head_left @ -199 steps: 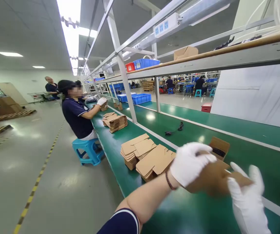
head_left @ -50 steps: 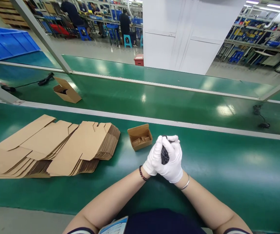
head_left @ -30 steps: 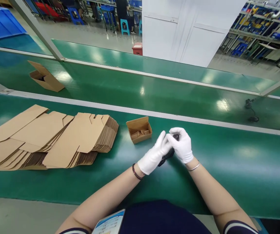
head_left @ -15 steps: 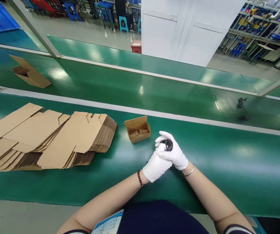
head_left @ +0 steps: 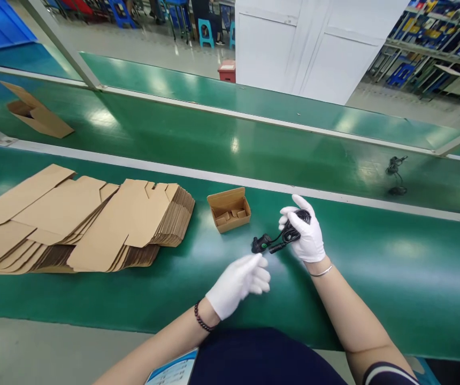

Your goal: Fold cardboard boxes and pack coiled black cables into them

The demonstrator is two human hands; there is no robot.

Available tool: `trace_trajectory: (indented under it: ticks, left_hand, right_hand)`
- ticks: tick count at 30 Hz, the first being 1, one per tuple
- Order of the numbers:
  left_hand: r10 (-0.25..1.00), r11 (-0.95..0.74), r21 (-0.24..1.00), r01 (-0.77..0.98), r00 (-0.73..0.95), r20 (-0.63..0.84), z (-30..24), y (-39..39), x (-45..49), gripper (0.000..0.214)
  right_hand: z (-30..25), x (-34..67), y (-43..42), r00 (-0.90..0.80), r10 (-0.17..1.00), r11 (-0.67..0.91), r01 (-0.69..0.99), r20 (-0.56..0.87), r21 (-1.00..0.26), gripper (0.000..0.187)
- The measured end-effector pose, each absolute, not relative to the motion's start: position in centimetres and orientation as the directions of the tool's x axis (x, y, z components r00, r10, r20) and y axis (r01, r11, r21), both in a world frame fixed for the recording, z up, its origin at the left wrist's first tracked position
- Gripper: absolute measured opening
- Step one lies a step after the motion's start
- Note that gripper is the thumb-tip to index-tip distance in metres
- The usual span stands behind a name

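My right hand [head_left: 309, 235], in a white glove, is closed around a coiled black cable [head_left: 293, 227]. From the coil hang a short black cylindrical end and a chunky black piece with a green spot [head_left: 261, 244]. My left hand [head_left: 240, 283], also gloved in white, is just below that chunky piece, its fingers loosely bent and slightly apart; I see nothing in it. Left of the cable, a small brown cardboard box [head_left: 234, 222] stands with its lid up and folded flaps inside.
Stacks of flat brown carton blanks [head_left: 105, 219] cover the left of the green work surface [head_left: 394, 278]. Beyond the white divider rail [head_left: 166, 170], an open cardboard box [head_left: 41, 115] lies at the left and another black cable piece [head_left: 395, 174] at the right.
My hands were together around the cable and have come apart. The right hand moved right and up with the coil, the left down and left. The chunky black piece now shows.
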State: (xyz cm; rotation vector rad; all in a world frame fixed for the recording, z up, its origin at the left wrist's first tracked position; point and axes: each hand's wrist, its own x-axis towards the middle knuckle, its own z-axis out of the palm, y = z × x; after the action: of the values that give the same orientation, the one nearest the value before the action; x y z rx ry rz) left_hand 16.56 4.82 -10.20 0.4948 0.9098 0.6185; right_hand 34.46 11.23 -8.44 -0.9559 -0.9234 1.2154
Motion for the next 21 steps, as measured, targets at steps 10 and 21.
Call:
trace_trajectory:
  ticks: [10,21]
  left_hand:
    - [0.772,0.579,0.158,-0.800,0.475,-0.422,-9.2,7.0,20.9,0.018]
    - [0.969,-0.109,0.992,-0.059,0.215,0.120,-9.9,5.5,19.5,0.053]
  right_hand:
    - [-6.4,32.5,5.4,-0.304,0.952,-0.128,-0.513,0.040,-0.849,0.024]
    - [-7.8,33.5,7.0,-0.004,0.942,0.336,0.013,0.336,-0.942,0.060]
